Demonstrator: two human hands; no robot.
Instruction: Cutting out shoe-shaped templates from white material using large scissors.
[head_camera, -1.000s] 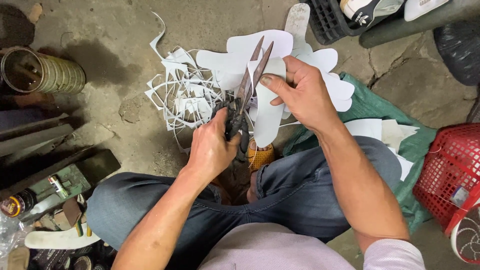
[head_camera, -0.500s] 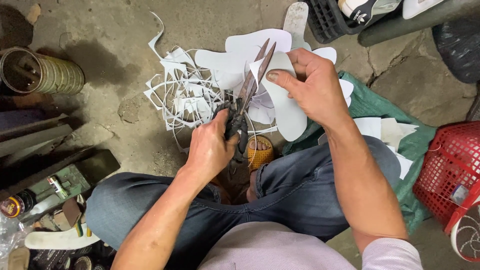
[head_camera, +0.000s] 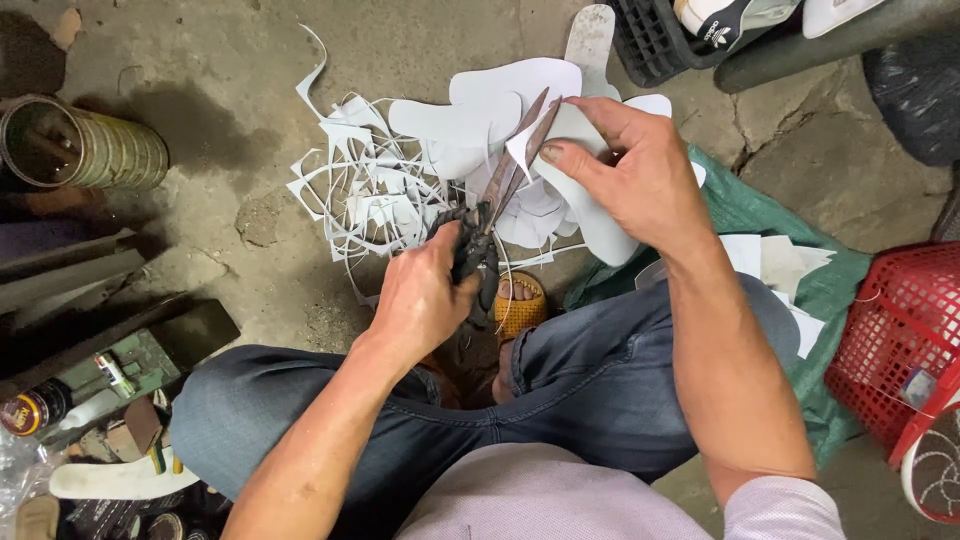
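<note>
My left hand (head_camera: 425, 295) grips the dark handles of large metal scissors (head_camera: 505, 185), whose blades are parted and point up and to the right. My right hand (head_camera: 640, 170) holds a white sole-shaped sheet (head_camera: 590, 215) with its edge between the blades. Cut white sole shapes (head_camera: 470, 115) lie on the concrete floor just beyond, beside a tangle of thin white offcut strips (head_camera: 365, 195). My knees in blue jeans are below the hands.
A metal can (head_camera: 85, 150) lies on its side at the left. A red plastic basket (head_camera: 895, 345) stands at the right, next to a green sheet (head_camera: 790, 240) with white pieces. A black crate (head_camera: 655, 35) sits at the top. Tools and clutter fill the lower left.
The right hand has turned and shifted the white sheet against the blades; the scissors stay parted, now further along its edge. Left hand holds almost the same place.
</note>
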